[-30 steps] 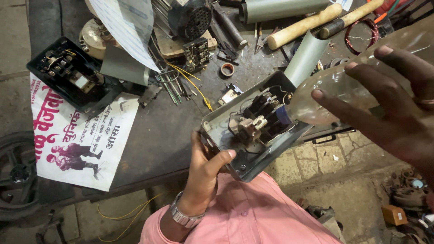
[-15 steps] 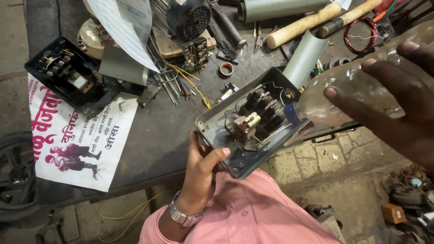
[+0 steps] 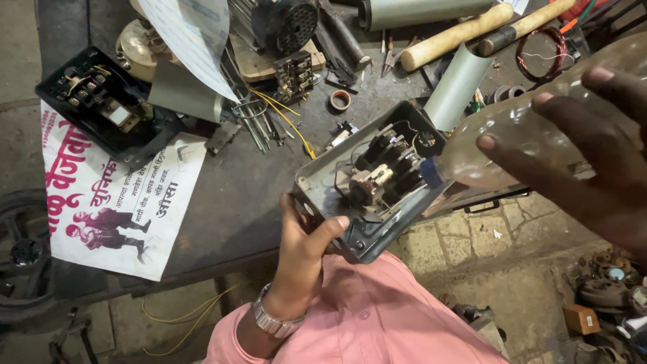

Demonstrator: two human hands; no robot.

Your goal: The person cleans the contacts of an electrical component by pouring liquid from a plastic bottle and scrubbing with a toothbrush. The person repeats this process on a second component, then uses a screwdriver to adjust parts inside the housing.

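Note:
My left hand [image 3: 303, 251], a metal watch on its wrist, grips the lower corner of an open grey metal switch box [image 3: 322, 178] and holds it tilted over the bench edge. Black and cream switch parts [image 3: 384, 176] sit inside the box. My right hand [image 3: 586, 158] is wrapped around a clear plastic bottle [image 3: 502, 138], held nearly level. The bottle's blue neck [image 3: 429, 172] rests at the box's right rim, pointing at the parts inside.
On the dark workbench [image 3: 229, 202] lie a black open switch unit [image 3: 101, 108], a printed poster [image 3: 118, 202], a fan-covered motor [image 3: 280, 23], two wooden-handled hammers [image 3: 458, 32], a grey roll [image 3: 458, 84], a copper wire coil [image 3: 540, 52] and loose screws. A tyre [image 3: 20, 249] stands at left.
The bottle has swung left and down until its neck reaches the box's right rim. My left hand has tipped the box a little and kept its grip.

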